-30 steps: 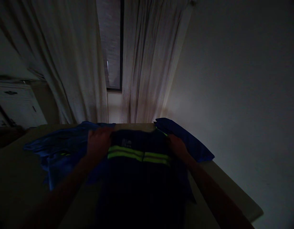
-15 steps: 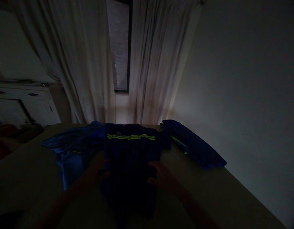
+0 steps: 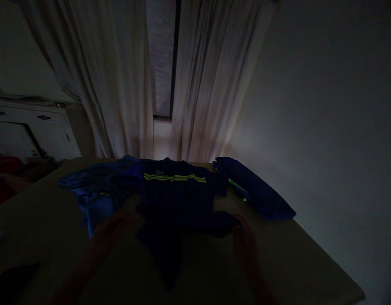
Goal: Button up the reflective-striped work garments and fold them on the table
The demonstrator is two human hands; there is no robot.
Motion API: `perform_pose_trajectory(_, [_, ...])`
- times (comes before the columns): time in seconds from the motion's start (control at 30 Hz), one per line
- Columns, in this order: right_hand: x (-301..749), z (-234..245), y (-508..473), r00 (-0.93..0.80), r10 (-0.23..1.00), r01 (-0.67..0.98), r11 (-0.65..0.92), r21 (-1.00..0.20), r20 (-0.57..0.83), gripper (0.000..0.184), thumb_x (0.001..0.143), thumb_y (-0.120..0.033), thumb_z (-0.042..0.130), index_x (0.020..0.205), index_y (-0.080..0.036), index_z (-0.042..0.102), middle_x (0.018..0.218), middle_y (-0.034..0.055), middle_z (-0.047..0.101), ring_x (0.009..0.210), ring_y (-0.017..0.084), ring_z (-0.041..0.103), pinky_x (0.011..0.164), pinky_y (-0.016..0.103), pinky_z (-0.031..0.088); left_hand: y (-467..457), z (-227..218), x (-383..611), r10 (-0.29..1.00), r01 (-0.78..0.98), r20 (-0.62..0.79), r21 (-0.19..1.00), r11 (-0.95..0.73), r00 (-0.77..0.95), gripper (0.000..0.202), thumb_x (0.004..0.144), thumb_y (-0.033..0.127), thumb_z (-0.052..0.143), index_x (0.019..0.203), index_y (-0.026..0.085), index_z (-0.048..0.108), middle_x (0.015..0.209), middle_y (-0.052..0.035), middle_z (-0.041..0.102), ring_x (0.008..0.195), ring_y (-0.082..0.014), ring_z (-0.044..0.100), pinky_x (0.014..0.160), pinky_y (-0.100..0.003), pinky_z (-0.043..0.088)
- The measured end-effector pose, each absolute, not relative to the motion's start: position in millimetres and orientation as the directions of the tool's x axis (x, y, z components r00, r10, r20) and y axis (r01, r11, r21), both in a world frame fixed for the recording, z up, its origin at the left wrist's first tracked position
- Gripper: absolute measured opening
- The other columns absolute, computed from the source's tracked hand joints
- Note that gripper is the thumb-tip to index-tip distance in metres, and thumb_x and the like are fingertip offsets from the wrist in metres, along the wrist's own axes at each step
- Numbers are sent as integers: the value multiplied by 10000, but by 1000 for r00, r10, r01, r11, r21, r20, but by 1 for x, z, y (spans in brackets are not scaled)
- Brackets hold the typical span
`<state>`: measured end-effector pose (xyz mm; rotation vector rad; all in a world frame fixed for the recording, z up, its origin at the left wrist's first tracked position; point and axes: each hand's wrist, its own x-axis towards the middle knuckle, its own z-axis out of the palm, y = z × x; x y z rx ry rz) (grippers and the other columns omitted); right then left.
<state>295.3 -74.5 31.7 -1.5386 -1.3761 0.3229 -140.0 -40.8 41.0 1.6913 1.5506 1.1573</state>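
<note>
A dark navy work jacket (image 3: 178,192) with yellow-green stripes across its chest lies front up on the table, collar toward the window. Dark cloth is bunched across its lower part, and a pointed piece hangs toward me. At the right end of this bunched cloth, my right hand (image 3: 244,237) is closed on the jacket's fabric. My left hand (image 3: 111,231) is just left of the jacket, fingers stretched out and apparently apart from the cloth. Beyond it lies a crumpled blue garment (image 3: 98,197), touching the jacket's left sleeve side. Dim light hides the finer details.
A folded navy garment (image 3: 255,190) with a yellow-green stripe lies on the table (image 3: 297,258) beside the right wall. A dark object (image 3: 14,277) sits at the near left. Curtains (image 3: 119,84) hang behind, and a white cabinet (image 3: 33,127) stands at the far left.
My hands have moved apart, the right one drawing the jacket's lower cloth out to the right. That lower part, earlier hanging toward me, is now bunched up across the jacket.
</note>
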Motion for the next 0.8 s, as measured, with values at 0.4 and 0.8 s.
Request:
perform_pose_trajectory(0.4, [349,-7,-104,520,735,560,91,-823,435,562,822,-461,619,1366,-325,588,1269,135,663,1078,355,674,859,513,576,-90,-61,-33,959,653,228,703,-283,171,735,791,296,604,1514,326,477,1507,-81,583,1364,-331,570,1109,-532,530])
perform_pose_trajectory(0.8, [378,-15,-112,704,663,391,-61,-919,255,471,747,-575,591,897,-154,742,866,141,756,882,375,702,754,475,583,-116,54,-38,793,655,586,535,-534,168,755,796,478,763,1486,379,472,1498,-56,583,1303,-321,611,1027,-477,576])
